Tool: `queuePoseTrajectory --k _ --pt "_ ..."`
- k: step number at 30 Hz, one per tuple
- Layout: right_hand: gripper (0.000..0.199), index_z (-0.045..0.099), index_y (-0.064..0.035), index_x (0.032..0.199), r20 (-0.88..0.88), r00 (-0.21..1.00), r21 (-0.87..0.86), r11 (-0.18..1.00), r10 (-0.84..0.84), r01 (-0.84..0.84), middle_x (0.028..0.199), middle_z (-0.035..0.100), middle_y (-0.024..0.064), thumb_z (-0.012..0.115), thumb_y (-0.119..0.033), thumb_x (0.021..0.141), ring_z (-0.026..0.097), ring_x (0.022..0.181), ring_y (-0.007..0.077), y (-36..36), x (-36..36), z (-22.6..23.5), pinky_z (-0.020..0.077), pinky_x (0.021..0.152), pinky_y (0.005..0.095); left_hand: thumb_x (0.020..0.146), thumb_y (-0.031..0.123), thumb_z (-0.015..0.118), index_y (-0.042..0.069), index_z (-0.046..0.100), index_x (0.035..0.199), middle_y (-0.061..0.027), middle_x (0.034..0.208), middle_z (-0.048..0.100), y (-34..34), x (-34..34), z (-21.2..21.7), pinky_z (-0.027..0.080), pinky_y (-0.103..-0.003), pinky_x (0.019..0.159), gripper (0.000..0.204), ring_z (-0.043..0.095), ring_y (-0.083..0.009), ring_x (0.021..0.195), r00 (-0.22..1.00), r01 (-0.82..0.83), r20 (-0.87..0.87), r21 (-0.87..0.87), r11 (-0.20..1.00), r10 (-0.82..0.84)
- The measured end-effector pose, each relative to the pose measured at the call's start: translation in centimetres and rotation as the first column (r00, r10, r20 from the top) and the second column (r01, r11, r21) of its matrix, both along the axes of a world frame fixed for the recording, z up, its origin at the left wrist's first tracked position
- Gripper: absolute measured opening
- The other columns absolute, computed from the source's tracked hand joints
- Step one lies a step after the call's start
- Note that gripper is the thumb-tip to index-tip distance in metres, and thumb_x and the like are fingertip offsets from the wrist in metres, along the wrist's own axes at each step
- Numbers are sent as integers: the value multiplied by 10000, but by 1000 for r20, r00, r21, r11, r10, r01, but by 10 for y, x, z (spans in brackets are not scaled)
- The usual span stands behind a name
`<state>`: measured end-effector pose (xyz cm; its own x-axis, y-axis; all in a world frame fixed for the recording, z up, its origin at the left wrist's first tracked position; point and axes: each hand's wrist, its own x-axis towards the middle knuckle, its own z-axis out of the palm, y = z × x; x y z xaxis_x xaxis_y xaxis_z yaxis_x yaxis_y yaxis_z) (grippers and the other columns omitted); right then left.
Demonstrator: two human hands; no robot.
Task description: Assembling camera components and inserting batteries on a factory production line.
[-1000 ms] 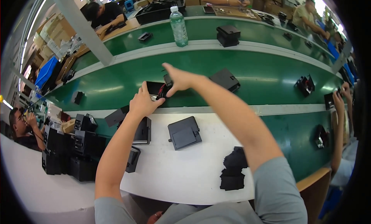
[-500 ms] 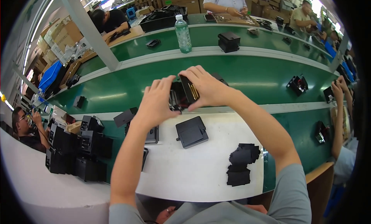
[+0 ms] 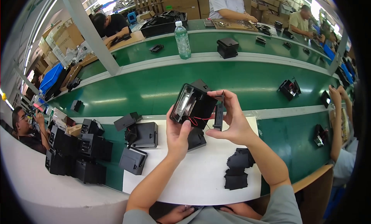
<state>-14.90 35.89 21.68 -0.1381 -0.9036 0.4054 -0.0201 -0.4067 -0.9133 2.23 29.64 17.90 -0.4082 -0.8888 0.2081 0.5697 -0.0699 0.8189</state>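
My left hand (image 3: 177, 139) grips a black box-shaped housing (image 3: 205, 107) from its lower left, raised above the white work sheet. A clear lens with a shiny reflector (image 3: 184, 104) fills one face, and thin red wires (image 3: 197, 118) come out beneath. Between the thumb and fingers of my right hand (image 3: 237, 125) is a narrow black cover piece (image 3: 219, 117), held upright just right of the housing. Partly hidden below them, a flat black case (image 3: 197, 140) lies on the white sheet (image 3: 181, 181).
Black cases (image 3: 145, 135) lie on the sheet's left, with stacked housings (image 3: 92, 146) beyond. Thin black pads (image 3: 236, 175) are at right. A green belt (image 3: 135, 88) runs across, another housing (image 3: 289, 88) on it. A bottle (image 3: 182, 42) stands behind; co-workers sit around.
The housing has come nearer and turned, so its lens face and red wires now show. My right hand has moved right and down, with the cover piece apart from the housing's side.
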Motion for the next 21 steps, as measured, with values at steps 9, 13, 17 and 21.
queuePoseTrajectory --k 9,13,17,21 --pt "1027 288 -64 1379 -335 937 -59 995 -94 79 1475 356 151 900 -100 556 432 1281 286 9 20 7 425 1019 406 876 -4 550 65 227 1435 -159 1331 436 12 -11 -11 467 -319 910 650 521 -225 1129 940 -213 218 -230 950 264" --pt "1042 279 -57 1386 -409 903 -61 992 -129 114 1492 337 154 906 -120 557 417 1302 294 8 18 7 432 1023 412 883 4 538 43 221 1433 -172 1340 431 17 -9 -16 454 -316 931 635 514 -229 1146 949 -149 238 -241 959 207" --pt "1077 253 -50 1409 -355 930 56 991 -96 124 1499 334 149 905 -130 554 419 1305 300 2 14 -2 426 1037 407 877 7 555 25 220 1430 -182 1334 444 21 -8 -24 453 -311 941 647 524 -232 1139 996 7 -88 -168 986 -22" --pt "1154 222 -46 1440 -526 812 -120 967 -254 225 1476 381 137 913 -152 522 482 1247 303 -3 11 -11 425 1025 368 852 -4 572 17 241 1421 -179 1297 484 32 -16 -13 455 -328 954 659 551 -245 1116 998 4 -56 -289 957 -22"
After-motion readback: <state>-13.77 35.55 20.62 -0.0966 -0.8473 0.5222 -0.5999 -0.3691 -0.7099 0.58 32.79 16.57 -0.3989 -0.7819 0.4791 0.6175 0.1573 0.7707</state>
